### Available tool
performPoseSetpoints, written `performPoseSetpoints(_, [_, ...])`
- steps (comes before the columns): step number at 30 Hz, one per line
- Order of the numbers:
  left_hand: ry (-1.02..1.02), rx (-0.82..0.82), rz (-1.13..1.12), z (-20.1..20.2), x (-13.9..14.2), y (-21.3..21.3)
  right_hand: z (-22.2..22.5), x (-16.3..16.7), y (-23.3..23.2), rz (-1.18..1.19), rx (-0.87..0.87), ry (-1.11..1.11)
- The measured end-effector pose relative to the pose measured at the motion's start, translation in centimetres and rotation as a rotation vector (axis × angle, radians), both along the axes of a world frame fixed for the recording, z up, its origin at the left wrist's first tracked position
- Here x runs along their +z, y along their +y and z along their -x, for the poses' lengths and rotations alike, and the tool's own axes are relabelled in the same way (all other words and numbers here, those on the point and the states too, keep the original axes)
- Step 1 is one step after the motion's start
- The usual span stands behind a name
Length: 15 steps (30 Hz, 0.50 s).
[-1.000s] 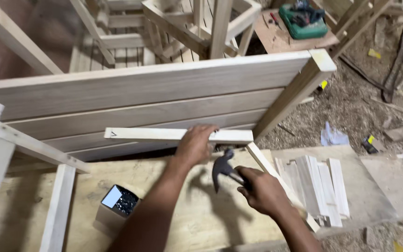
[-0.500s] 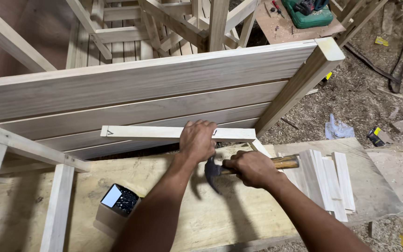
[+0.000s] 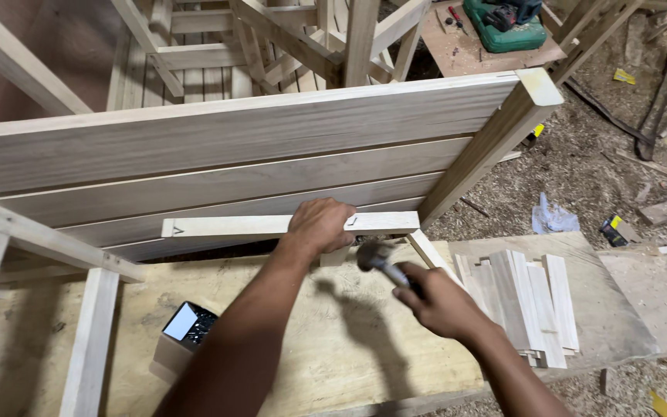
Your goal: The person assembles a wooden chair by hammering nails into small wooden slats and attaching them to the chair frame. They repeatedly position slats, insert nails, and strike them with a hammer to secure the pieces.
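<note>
Now the right hand [image 3: 445, 301], clenched on the hammer [image 3: 380, 259], has swung its head up beside the left hand [image 3: 319, 224], which presses the wood strip [image 3: 233, 226] at mid-frame. Lower left, an open box [image 3: 187, 328] holds dark nails.

- The slat [image 3: 272, 225] is pale cream wood with a small dark pencil mark near each end.
- The big panel [image 3: 233, 139] is light grey-beige, with fine straight grain lines.
- The counter [image 3: 326, 347] is yellowish plywood with darker stains.
- The hammer [image 3: 378, 257] has a dark grey metal head.
- The small box [image 3: 183, 328] at the counter's left part is brown cardboard and holds dark nails.
- The tool case [image 3: 503, 27] is green.
</note>
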<state>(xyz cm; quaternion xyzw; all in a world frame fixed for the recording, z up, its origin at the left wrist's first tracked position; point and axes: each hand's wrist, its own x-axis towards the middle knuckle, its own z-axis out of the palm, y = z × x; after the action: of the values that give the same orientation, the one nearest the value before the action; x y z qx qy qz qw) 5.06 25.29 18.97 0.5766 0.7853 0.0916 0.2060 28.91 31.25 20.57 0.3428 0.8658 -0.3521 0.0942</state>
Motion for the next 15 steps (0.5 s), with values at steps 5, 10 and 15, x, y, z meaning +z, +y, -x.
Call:
performPoseSetpoints(5, [-0.030, 0.045, 0.048, -0.3, -0.3, 0.8, 1.5, 6.3, -1.7, -0.060, -0.241, 0.213])
performPoseSetpoints(10, [-0.033, 0.049, -0.007, 0.2, -2.1, 1.1, 0.8, 9.5, -3.5, -0.267, -0.110, 1.048])
performPoseSetpoints(15, [-0.091, 0.113, -0.053, 0.0, -2.7, 1.5, 3.5, 3.7, -2.7, -0.277, -0.160, 0.301])
